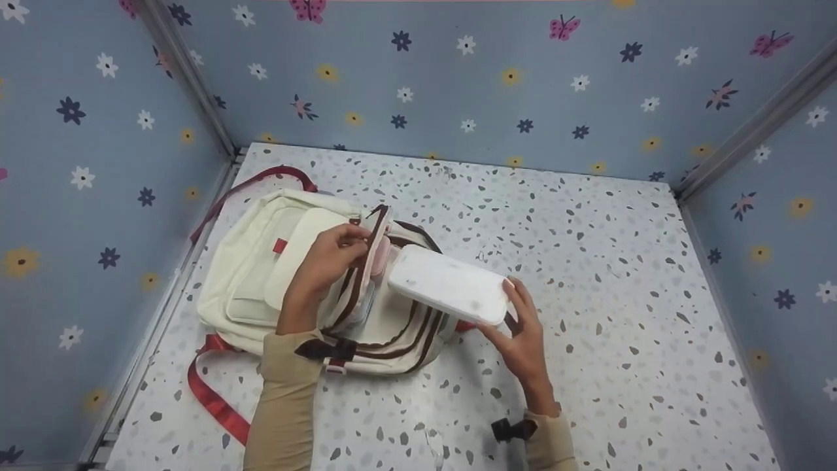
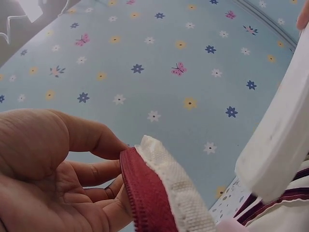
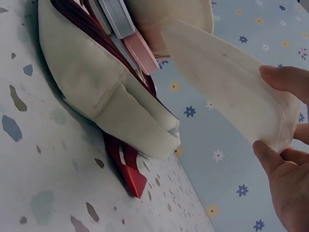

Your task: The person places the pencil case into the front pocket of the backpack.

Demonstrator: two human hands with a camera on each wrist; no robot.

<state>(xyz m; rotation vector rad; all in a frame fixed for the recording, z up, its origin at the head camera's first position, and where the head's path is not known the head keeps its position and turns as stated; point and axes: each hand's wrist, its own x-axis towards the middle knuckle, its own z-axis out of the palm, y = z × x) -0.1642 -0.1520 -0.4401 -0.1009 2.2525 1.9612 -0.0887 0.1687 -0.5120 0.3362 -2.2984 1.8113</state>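
Note:
A cream backpack [image 1: 245, 261] with dark red zips lies on the table, its main compartment unzipped. My left hand [image 1: 325, 260] pinches the zipped edge [image 2: 147, 191] of the opening between thumb and fingers, holding that side up. In my right hand [image 1: 521, 337] is a white, flat, round-cornered case [image 1: 451, 286], gripped at one end by thumb and fingers. The case is tilted in the air, its far end over the opening. Inside the bag stand a pink item [image 3: 141, 52] and a grey-blue item [image 3: 117, 18], partly hidden.
Red straps [image 1: 219, 405] trail from the bag across the speckled white table [image 1: 621, 314]. Flower-patterned panels [image 1: 458, 78] stand around the back and sides, joined by metal posts [image 1: 189, 72].

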